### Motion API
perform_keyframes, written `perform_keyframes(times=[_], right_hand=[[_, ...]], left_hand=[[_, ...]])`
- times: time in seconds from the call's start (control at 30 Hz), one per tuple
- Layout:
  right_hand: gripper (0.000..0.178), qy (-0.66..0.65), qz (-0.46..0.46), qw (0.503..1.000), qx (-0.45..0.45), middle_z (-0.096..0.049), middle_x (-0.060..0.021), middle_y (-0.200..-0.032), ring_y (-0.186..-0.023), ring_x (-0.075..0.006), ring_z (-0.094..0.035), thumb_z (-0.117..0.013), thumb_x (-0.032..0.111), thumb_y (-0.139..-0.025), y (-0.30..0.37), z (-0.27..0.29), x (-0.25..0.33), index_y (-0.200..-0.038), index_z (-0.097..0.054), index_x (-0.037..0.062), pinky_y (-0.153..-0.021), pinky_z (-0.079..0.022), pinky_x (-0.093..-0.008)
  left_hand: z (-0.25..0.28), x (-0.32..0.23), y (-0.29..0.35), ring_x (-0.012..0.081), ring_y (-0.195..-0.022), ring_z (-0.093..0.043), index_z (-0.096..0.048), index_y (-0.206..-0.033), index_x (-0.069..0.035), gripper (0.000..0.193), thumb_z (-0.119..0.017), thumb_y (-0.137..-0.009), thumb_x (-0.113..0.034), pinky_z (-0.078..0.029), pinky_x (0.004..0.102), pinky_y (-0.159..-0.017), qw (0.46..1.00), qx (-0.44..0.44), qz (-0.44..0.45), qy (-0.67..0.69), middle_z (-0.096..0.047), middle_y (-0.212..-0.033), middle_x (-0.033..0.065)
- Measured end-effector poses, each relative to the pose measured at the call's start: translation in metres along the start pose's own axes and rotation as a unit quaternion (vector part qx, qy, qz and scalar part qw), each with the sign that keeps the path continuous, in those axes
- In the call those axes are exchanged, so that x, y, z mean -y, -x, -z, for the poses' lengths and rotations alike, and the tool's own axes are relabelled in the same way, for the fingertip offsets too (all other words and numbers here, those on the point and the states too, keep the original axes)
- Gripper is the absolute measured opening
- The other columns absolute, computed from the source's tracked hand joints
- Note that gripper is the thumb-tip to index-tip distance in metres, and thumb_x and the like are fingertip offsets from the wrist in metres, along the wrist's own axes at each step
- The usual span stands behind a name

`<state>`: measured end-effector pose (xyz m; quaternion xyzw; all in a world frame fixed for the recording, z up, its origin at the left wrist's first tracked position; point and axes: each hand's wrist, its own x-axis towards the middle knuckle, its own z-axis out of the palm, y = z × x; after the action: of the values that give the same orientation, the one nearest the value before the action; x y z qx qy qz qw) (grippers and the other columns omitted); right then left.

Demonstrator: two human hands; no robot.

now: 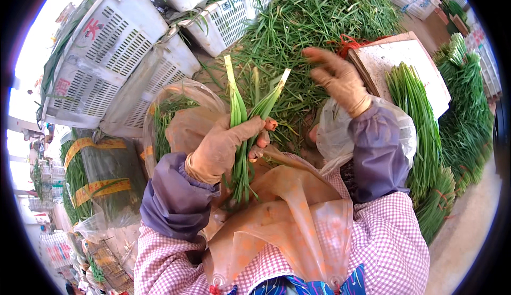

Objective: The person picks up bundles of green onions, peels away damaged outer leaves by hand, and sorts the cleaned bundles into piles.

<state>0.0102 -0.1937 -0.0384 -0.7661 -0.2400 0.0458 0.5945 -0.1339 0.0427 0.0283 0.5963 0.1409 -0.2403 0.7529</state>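
Observation:
My gloved left hand (226, 148) is closed round a small bunch of garlic chives (238, 108). Their pale cut ends point up and away from me, split into two clumps, while the green leaves hang down over my apron (277, 194). Bare fingertips stick out of the glove. To the right, my gloved right hand (340, 79) is raised beside the stacked boards, its fingers apart and slightly blurred, with nothing seen in them. Beyond both hands spreads a big heap of loose green leaves (324, 23).
White slotted crates (106, 55) stand at the far left. Red ties (348, 44) lie by a pale board (399, 58) on the right, with a long chive bundle (412, 119) against it. More bundles (466, 114) line the right side. A wrapped bale (104, 175) sits at the left.

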Motion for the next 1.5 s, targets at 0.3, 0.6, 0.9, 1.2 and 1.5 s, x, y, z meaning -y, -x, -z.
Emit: perform_keyframes(times=[0.3, 0.6, 0.9, 1.2, 1.5], right_hand=[[0.022, -0.326, -0.133, 0.928, 0.122, -0.063, 0.0003, -0.080, -0.064, -0.0057, -0.053, -0.055, 0.011, -0.093, 0.019, -0.063, 0.042, -0.112, -0.062, 0.0029, -0.057, -0.044, -0.0187], [0.015, -0.199, -0.134, 0.966, 0.100, -0.061, -0.0010, -0.072, -0.056, -0.0046, -0.051, -0.061, 0.012, -0.089, 0.019, -0.049, 0.063, -0.101, -0.066, 0.0034, -0.047, -0.043, -0.0179], [0.023, 0.121, -0.051, 0.951, -0.280, -0.063, -0.0048, -0.076, -0.064, -0.0112, -0.057, -0.064, 0.020, -0.088, -0.018, 0.063, -0.001, -0.105, -0.063, 0.0055, -0.056, -0.049, -0.0259], [0.021, -0.318, -0.190, 0.926, 0.068, -0.058, -0.0011, -0.067, -0.047, -0.0065, -0.048, -0.058, 0.018, -0.091, 0.019, -0.070, 0.046, -0.104, -0.063, 0.0025, -0.044, -0.041, -0.0207], [0.052, 0.116, -0.008, 0.952, -0.283, -0.059, -0.0097, -0.109, -0.082, -0.0151, -0.059, -0.065, 0.013, -0.085, -0.015, 0.032, -0.038, -0.132, -0.044, 0.0050, -0.073, -0.051, -0.0273]], left_hand=[[-0.002, 0.000, -0.010, 0.0083, -0.051, -0.045, -0.058, -0.108, -0.002, 0.030, -0.054, -0.093, -0.028, -0.038, 0.0221, -0.046, 0.990, 0.048, 0.036, 0.128, -0.057, -0.072, 0.0036], [-0.017, 0.016, -0.018, 0.0082, -0.055, -0.053, -0.052, -0.120, -0.002, 0.040, -0.066, -0.085, -0.014, -0.044, 0.0205, -0.049, 0.987, -0.113, -0.117, -0.020, -0.056, -0.076, 0.0012], [0.010, 0.010, -0.013, 0.0135, -0.064, -0.060, -0.049, -0.127, -0.008, 0.039, -0.059, -0.090, -0.016, -0.049, 0.0236, -0.050, 0.993, -0.057, -0.077, 0.065, -0.063, -0.098, 0.0101], [0.005, 0.012, -0.018, 0.0166, -0.073, -0.065, -0.057, -0.113, -0.006, 0.026, -0.059, -0.090, -0.017, -0.053, 0.0262, -0.058, 0.990, -0.068, -0.027, 0.124, -0.065, -0.095, 0.0067], [0.011, 0.021, -0.020, 0.0145, -0.095, -0.062, -0.063, -0.108, -0.004, 0.023, -0.064, -0.086, -0.011, -0.050, 0.0265, -0.079, 0.981, -0.139, -0.115, 0.071, -0.065, -0.105, 0.0057]])
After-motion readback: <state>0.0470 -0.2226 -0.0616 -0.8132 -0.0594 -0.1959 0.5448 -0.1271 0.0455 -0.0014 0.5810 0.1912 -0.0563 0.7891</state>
